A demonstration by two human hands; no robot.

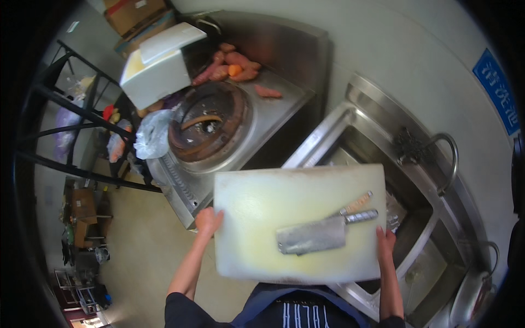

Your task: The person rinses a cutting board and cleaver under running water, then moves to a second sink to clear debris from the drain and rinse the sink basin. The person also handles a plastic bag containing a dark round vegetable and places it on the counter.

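Observation:
A thick white plastic cutting board (254,229), stained yellowish in the middle, is held level in front of my body. My left hand (208,221) grips its left edge, and my right hand (385,242) grips the right edge near the lower corner. On the board lies a cleaver (313,237) with a metal handle (361,216). A second knife's light, patterned handle (357,202) sticks out from beneath it; most of that blade is hidden. Part of the stainless steel sink (430,229) lies under the board's right side.
Ahead stands a steel stove (268,119) with a rusty burner ring (238,123). Sweet potatoes (242,61), a white foam box (158,78) and a plastic bag (154,133) crowd it. A curved faucet (453,164) rises at right. A black metal rack (90,119) stands left.

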